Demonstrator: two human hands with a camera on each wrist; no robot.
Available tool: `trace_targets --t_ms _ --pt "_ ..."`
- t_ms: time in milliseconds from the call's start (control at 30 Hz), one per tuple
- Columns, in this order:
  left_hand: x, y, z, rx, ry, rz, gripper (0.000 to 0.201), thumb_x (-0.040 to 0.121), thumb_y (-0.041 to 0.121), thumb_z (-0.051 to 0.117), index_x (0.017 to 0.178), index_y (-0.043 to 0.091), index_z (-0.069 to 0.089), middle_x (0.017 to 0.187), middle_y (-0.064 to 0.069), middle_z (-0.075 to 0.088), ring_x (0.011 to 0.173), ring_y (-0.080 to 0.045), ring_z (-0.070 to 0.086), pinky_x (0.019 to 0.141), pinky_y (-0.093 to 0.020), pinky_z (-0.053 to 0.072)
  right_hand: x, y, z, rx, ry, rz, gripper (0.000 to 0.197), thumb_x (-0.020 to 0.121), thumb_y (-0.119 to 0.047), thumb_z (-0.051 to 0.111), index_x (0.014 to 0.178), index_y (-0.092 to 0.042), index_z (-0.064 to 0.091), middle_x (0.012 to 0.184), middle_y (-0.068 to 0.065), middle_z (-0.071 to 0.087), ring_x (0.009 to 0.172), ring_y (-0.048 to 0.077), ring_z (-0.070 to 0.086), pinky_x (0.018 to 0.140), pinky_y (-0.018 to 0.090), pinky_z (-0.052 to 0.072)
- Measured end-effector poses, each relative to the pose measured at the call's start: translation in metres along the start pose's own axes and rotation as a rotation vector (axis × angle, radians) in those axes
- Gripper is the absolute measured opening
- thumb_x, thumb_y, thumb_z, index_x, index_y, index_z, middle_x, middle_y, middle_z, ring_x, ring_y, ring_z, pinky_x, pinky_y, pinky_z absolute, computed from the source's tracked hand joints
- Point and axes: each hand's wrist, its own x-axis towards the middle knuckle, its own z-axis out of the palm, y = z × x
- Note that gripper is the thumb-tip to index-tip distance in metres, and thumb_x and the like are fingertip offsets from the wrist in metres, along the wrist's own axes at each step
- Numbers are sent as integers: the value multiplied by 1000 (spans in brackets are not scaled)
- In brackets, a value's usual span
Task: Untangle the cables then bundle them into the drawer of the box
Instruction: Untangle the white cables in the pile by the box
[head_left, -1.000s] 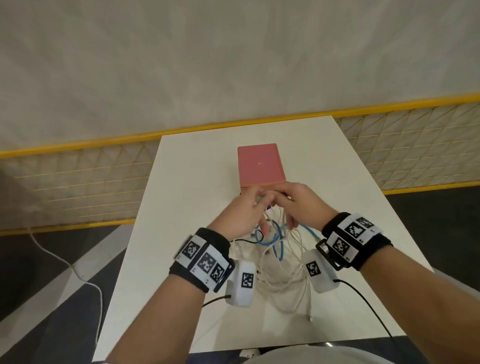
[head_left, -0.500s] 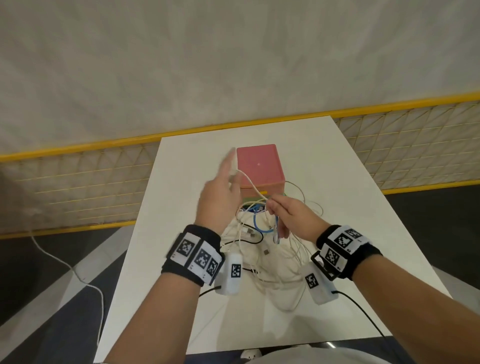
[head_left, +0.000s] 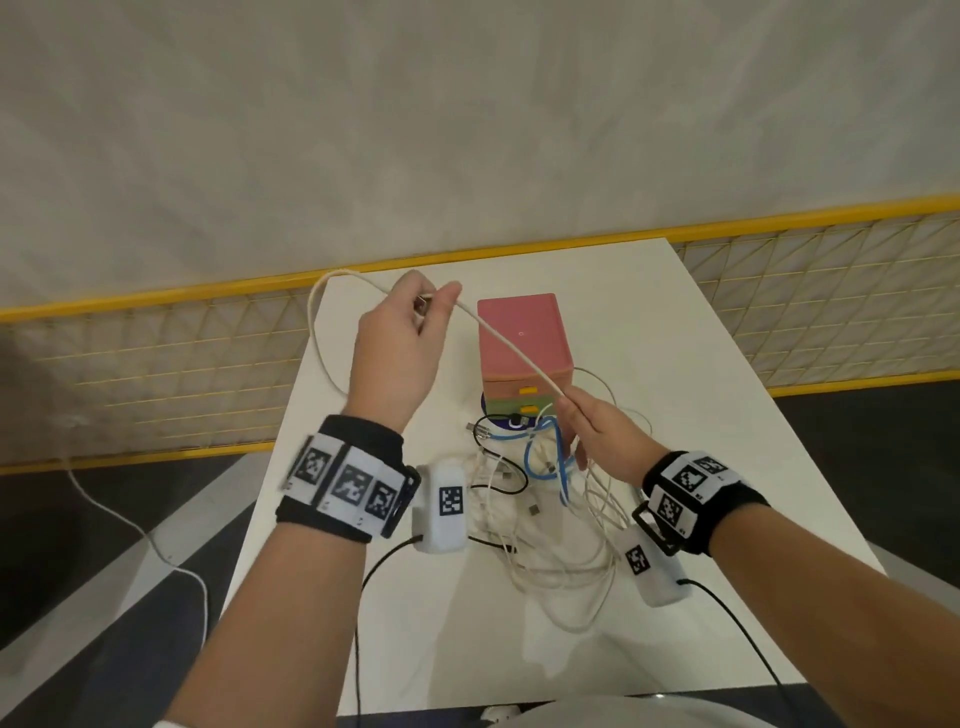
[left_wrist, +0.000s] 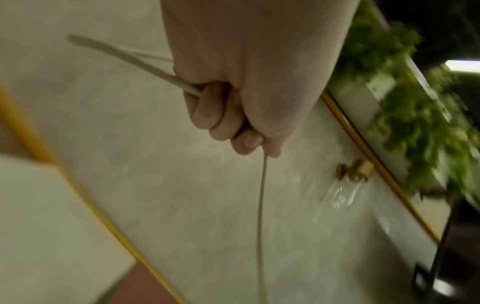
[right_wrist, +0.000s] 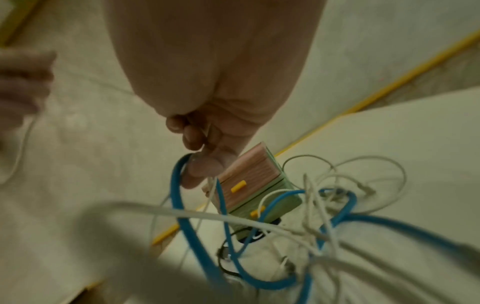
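White cable (head_left: 511, 349) taut above pink box (head_left: 522, 335); cable tangle (head_left: 550, 499) before closed drawers

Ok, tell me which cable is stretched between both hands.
The cream-white cable: the left hand and right hand hold it taut above the box; the blue cable and the others lie tangled on the table.

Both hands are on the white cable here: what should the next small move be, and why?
Probably keep drawing the white cable up and leftward with the left hand while the right hand pinches it near the box. It runs taut between the hands, but the pile of cables below looks knotted.
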Motion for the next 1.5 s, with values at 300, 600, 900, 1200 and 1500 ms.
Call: trace_targets --t_ms 300,600,900,1200,1500 --pt "-54 -5 57 176 -546 -46 34 100 50 38 113 22 52 61 1 63 58 -18 64 68 -37 55 10 -19 4 -59 18 -166 27 102 -26 33 118 -28 55 62 -8 46 53 5 44 54 17 42" --pt "-4 7 12 -10 -18 15 32 101 39 44 85 13 51 56 -6 52 51 -18 45 55 -33 38 1 18 10 -67 24 -69 26 102 -33 28 79 -32 41 61 2 47 52 14 48 56 28 43" --pt "-47 0 59 341 -605 103 36 99 51 38 129 33 45 64 5 59 60 -17 60 65 -34 52 5 -11 2 -100 -17 -134 26 102 -21 34 112 -14 56 67 -19 55 63 -11 53 63 6 38" --pt "-20 -8 30 234 -202 94 29 98 45 46 89 18 50 55 3 50 56 -25 54 57 -37 47 12 26 1 -187 -34 -123 24 103 -22 30 100 -7 50 83 6 48 62 2 43 64 22 38" --pt "-37 -11 45 394 -526 177 30 97 50 45 94 21 53 60 7 50 57 -21 50 51 -31 34 14 20 -1 -248 -46 -189 23 102 -32 30 103 -21 50 88 -3 52 77 8 50 73 22 42"
